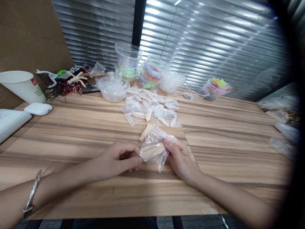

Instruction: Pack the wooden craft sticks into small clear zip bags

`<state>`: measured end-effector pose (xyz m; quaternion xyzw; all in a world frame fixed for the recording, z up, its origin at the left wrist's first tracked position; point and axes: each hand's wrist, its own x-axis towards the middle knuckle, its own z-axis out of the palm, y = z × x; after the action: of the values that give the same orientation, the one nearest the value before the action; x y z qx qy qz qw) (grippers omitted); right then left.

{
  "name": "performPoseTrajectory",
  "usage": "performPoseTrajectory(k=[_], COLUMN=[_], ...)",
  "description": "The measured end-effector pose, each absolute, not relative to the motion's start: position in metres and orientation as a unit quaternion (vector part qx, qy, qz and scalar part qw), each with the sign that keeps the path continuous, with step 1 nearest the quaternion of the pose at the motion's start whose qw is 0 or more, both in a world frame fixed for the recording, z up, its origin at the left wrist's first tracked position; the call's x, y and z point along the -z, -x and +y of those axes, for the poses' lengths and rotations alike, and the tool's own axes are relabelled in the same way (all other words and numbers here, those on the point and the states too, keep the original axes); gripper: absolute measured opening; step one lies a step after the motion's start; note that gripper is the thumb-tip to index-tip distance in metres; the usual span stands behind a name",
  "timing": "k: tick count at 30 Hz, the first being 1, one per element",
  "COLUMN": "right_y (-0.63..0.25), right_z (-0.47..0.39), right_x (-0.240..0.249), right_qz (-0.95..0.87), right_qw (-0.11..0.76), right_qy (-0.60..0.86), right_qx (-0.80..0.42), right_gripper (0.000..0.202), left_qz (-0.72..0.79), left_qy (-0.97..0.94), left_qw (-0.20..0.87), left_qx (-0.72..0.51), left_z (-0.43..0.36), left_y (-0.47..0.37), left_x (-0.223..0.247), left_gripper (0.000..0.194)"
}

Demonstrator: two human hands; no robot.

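My left hand (pixel 119 159) pinched one edge of a small clear bag (pixel 154 151) of wooden sticks, my right hand (pixel 178 157) gripped the other, just above the table (pixel 71 127). A pile of filled bags (pixel 150 108) lay beyond.

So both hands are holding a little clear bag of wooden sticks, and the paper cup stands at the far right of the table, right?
Not quite. The head view shows the paper cup at the far left of the table, not the right. The rest holds: the left hand and right hand both hold the bag of sticks.
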<state>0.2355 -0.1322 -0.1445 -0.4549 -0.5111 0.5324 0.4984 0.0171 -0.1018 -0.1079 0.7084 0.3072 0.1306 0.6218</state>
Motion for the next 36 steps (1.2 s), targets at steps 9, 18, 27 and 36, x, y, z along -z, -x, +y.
performPoseTrajectory(k=[9, 18, 27, 36], right_y=[-0.235, -0.234, -0.235, -0.230], right_z=[-0.135, -0.138, -0.137, -0.140], right_x=[0.144, 0.136, 0.136, 0.121], right_qz=[-0.515, -0.576, -0.581, -0.671], right_qw=[0.486, 0.417, 0.440, 0.378], right_qy=[0.447, 0.436, 0.438, 0.406], right_qx=[-0.546, -0.552, -0.526, -0.492], right_gripper=[0.036, 0.036, 0.034, 0.040], left_qz=[0.290, 0.289, 0.294, 0.308], left_qy=[-0.741, -0.764, -0.755, -0.768], left_qw=[0.593, 0.565, 0.571, 0.547], left_qx=[-0.124, -0.116, -0.134, -0.127], left_z=[-0.103, -0.101, -0.102, -0.104], left_y=[-0.014, -0.015, -0.015, -0.012], left_x=[0.103, 0.103, 0.107, 0.110], left_gripper=[0.030, 0.039, 0.034, 0.037])
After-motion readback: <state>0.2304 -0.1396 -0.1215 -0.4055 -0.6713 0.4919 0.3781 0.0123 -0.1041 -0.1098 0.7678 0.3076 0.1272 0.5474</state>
